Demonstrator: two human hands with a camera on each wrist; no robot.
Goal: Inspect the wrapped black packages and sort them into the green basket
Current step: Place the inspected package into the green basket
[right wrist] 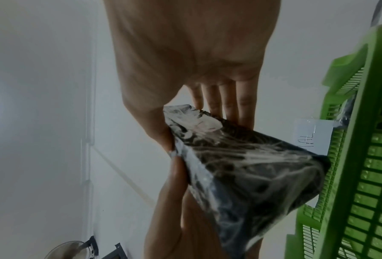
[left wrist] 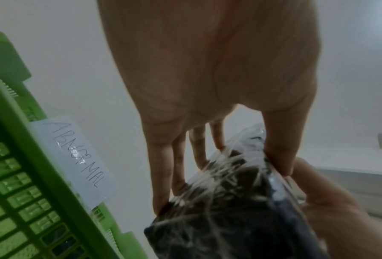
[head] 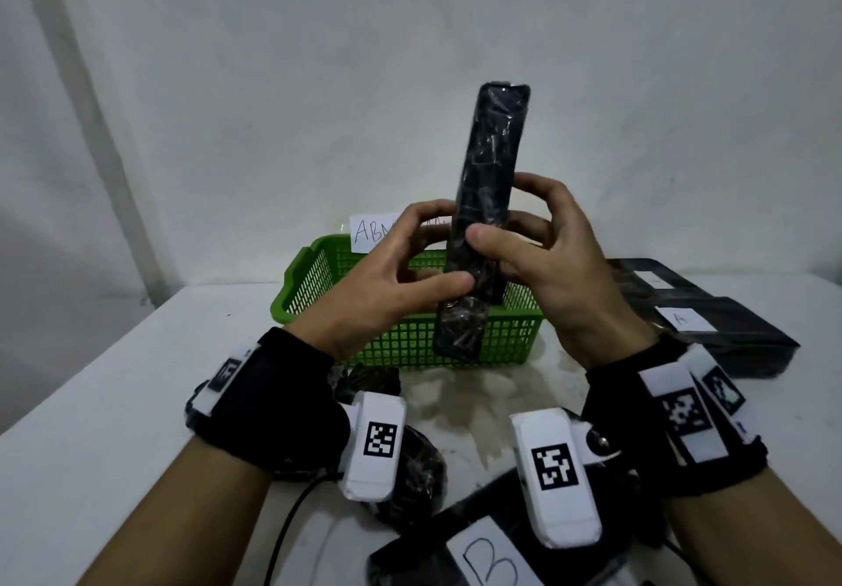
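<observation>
A long black package (head: pixel 490 184) wrapped in clear film stands upright on end in front of me, held above the green basket (head: pixel 319 280). My left hand (head: pixel 410 262) grips its lower part from the left, thumb on the near face. My right hand (head: pixel 537 244) grips it from the right, thumb across the front. The left wrist view shows the package (left wrist: pixel 230 210) close up against the fingers (left wrist: pixel 161 175). In the right wrist view the package (right wrist: pixel 252 166) sits between thumb and fingers (right wrist: pixel 230 103). A paper label reading ABNORMAL (left wrist: pixel 75 157) is fixed to the basket's far rim.
Flat black packages with white labels (head: pixel 711 321) are stacked at the right of the white table (head: pixel 114 380). More wrapped black packages (head: pixel 410 471) lie near me under my wrists, one with a label marked B (head: pixel 492 558). A grey wall stands behind the basket.
</observation>
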